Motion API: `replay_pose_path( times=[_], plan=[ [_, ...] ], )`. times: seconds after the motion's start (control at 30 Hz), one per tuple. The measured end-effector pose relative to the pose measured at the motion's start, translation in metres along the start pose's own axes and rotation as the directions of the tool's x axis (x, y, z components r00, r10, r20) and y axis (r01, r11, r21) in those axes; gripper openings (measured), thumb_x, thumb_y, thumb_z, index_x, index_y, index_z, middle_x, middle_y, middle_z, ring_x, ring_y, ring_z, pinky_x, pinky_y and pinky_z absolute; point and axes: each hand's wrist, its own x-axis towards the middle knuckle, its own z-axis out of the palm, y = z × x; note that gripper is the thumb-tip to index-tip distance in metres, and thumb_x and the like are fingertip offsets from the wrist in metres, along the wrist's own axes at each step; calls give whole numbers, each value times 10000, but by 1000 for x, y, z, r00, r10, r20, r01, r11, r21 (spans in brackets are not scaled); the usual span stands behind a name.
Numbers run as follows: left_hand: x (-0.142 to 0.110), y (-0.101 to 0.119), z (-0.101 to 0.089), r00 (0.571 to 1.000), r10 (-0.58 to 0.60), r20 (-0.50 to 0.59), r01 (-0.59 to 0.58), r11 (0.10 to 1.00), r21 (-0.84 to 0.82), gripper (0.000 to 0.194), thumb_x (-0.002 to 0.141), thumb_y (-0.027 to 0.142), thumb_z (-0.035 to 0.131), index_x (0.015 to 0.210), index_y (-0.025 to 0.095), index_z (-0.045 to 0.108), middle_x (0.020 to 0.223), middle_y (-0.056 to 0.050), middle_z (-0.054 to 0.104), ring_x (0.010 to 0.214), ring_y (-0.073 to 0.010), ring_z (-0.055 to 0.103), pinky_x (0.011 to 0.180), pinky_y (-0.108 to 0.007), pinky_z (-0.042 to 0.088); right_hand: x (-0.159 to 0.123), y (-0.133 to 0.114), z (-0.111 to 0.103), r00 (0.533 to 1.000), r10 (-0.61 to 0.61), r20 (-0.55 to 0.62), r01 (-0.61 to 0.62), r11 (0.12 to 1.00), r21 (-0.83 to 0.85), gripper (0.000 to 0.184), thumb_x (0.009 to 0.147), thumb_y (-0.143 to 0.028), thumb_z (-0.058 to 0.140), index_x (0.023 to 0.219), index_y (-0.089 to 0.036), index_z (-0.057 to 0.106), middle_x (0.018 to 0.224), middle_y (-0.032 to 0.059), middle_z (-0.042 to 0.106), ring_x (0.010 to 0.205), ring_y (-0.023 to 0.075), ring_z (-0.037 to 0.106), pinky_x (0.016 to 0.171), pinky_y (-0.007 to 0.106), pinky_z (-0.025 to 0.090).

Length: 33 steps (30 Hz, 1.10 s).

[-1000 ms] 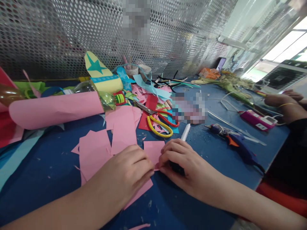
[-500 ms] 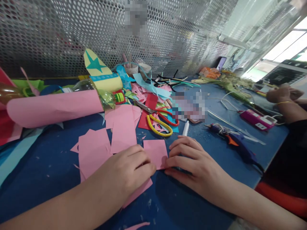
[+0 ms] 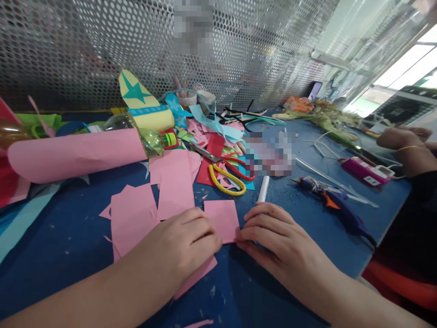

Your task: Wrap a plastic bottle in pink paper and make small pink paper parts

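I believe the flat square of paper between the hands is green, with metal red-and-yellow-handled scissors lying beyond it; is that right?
Not quite: the flat square of paper is pink, not green, as the head view shows.

Strong daylight burns out to white in the opening point(image 3: 408, 68) beyond the far right corner of the bench point(image 3: 68, 237), while the bench itself sits in dimmer, cooler light, with a soft shadow beneath the hands point(image 3: 278, 237) near its front edge. Along the back edge, the perforated screen point(image 3: 136, 50) shows smeary grey glints and blurred reflections. Wide-angle distortion slants the scene's sides, and pixelated patches point(image 3: 271, 154) blot out detail mid-bench and above the back edge.
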Motion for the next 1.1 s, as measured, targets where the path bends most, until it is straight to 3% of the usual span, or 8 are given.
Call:
replay_pose_path(
  times=[0.27,0.43,0.7,0.87,1.1],
  plan=[
    [0,0,2,1000,-25,4,24,999,32,277,973,120,358,918,160,627,863,-52,635,843,-198,533,759,-311,473,5,-2,1,997,30,66,-31,1000,6,123,962,-199,502,924,-178,617,900,44,671,943,189,573,858,332,519],
    [0,0,1,1000,-31,5,30,999,41,301,978,113,325,942,162,620,864,-50,627,835,-200,530,765,-320,470,5,-3,3,990,50,130,-45,998,-41,173,993,-219,422,943,-172,582,917,58,635,936,207,543,841,371,517],
    [0,1,-1,997,-78,27,78,997,-10,291,977,127,343,908,177,621,844,-37,612,805,-192,523,697,-301,449,9,-3,-1,996,43,75,-45,999,23,140,972,-196,479,915,-196,606,885,44,673,922,188,592,823,347,539],
    [2,3,-2,995,-88,43,89,996,-29,317,972,117,330,899,175,633,841,-38,618,796,-184,526,696,-300,462,6,-2,-3,995,-29,95,32,999,-36,156,970,-226,489,945,-193,639,927,46,688,906,188,620,845,368,526],
    [5,7,-7,999,19,50,-29,981,189,328,957,62,334,893,139,647,806,-49,637,754,-191,557,698,-318,505,6,-3,-3,994,-73,76,81,991,-111,249,999,-243,417,933,-175,648,906,54,697,904,187,629,838,353,527]
  ],
)
